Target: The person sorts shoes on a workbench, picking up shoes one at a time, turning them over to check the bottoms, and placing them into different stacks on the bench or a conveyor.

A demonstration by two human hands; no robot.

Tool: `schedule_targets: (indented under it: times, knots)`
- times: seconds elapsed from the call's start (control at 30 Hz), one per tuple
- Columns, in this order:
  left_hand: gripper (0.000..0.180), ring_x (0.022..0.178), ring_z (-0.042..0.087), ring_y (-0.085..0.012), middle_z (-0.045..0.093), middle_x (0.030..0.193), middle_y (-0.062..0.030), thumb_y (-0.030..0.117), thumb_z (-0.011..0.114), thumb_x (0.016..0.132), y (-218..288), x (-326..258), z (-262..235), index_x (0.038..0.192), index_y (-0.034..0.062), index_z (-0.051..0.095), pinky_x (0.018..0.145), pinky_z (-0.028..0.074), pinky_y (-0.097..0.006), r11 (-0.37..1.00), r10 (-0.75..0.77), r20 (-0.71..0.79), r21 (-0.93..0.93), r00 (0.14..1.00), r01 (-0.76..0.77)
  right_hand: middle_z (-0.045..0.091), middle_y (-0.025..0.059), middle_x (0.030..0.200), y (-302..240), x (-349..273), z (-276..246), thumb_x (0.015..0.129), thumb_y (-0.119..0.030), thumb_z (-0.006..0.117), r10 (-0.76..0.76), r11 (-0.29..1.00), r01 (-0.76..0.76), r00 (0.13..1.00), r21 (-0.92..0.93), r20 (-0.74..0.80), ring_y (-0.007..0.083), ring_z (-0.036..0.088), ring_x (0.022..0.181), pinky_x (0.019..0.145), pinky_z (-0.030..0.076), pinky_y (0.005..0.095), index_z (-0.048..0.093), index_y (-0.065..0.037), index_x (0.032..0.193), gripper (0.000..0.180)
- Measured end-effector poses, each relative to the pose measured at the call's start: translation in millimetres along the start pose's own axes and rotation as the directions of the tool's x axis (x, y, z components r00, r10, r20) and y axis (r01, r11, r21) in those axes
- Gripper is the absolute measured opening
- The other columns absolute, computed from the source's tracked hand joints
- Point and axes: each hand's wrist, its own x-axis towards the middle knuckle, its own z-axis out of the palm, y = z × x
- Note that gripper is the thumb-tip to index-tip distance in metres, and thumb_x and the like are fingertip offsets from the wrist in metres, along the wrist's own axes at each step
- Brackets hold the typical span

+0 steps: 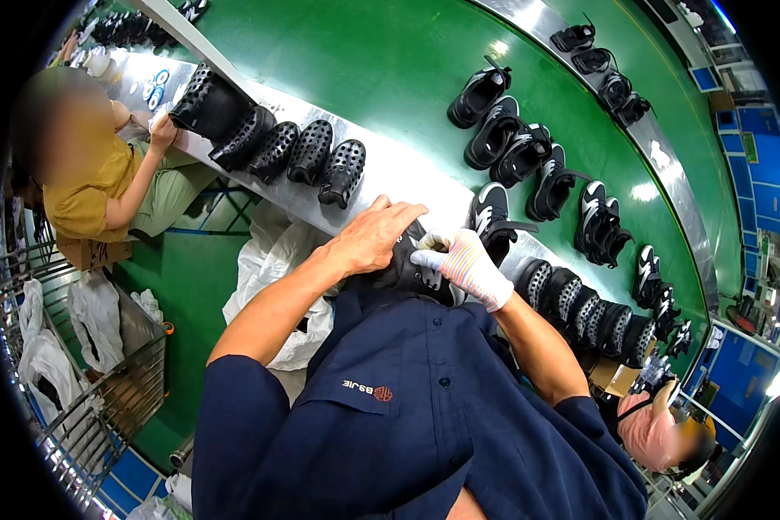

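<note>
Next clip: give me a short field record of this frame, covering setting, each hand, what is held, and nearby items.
setting: green conveyor belt with a metal ledge along it
left hand: bare left hand resting on top of the black shoe
right hand: right hand in a striped knit glove, gripping the same shoe
on belt: black-and-white sneakers
on ledge: black perforated shoe lasts
others: seated person in yellow shirt at left

Shoe rows (pixel 529 156) crowd the belt (pixel 390 78) (bare green left).
</note>
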Motion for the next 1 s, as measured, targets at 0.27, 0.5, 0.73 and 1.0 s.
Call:
schedule_targets:
  times: [0.27, 0.5, 0.73, 1.0]
  knots:
    - [0.076, 0.116, 0.056, -0.0415, 0.063, 0.131, -0.0153, -0.009, 0.061, 0.072, 2, -7, -4, 0.145, 0.01, 0.048, 0.101, 0.049, -0.048, 0.995, -0.054, -0.007, -0.088, 0.998, 0.054, 0.068, 0.0086, 0.063, 2, 12, 9, 0.09, -0.025, 0.08, 0.021, 0.989, -0.039, 0.993, -0.144, -0.12, 0.0145, 0.065, 0.057, 0.056, 0.052, 0.0326, 0.075, -0.002, 0.088, 0.024]
    - [0.062, 0.124, 0.06, -0.0477, 0.064, 0.128, -0.0332, 0.02, 0.061, 0.089, -13, -12, 43, 0.148, 0.0059, 0.049, 0.107, 0.046, -0.051, 0.718, -0.691, -0.042, -0.158, 0.722, 0.678, 0.074, 0.0153, 0.096, 55, 3, 17, 0.091, -0.019, 0.073, -0.215, 0.972, 0.124, 0.81, -0.199, -0.546, 0.0266, 0.072, 0.081, 0.076, 0.056, 0.037, 0.07, 0.0, 0.114, 0.03]
    - [0.065, 0.125, 0.057, -0.0464, 0.06, 0.13, -0.0335, 0.03, 0.073, 0.088, -25, 6, 96, 0.145, 0.0028, 0.056, 0.108, 0.045, -0.051, 0.689, -0.704, -0.05, -0.29, 0.708, 0.664, 0.071, 0.0288, 0.111, 77, 40, 46, 0.086, -0.031, 0.072, 0.125, 0.96, -0.211, 0.912, -0.184, -0.391, 0.0425, 0.07, 0.103, 0.092, 0.055, 0.0447, 0.06, 0.006, 0.126, 0.056]
    - [0.098, 0.117, 0.052, -0.0401, 0.06, 0.125, -0.021, 0.028, 0.091, 0.071, 12, -16, 79, 0.154, 0.008, 0.043, 0.106, 0.043, -0.048, 0.846, -0.533, -0.294, -0.194, 0.793, 0.496, 0.074, 0.0111, 0.107, 167, 68, 81, 0.096, 0.004, 0.056, -0.071, 0.865, 0.309, 0.855, 0.395, -0.514, 0.0195, 0.066, 0.096, 0.09, 0.054, 0.0347, 0.069, -0.001, 0.116, 0.024]
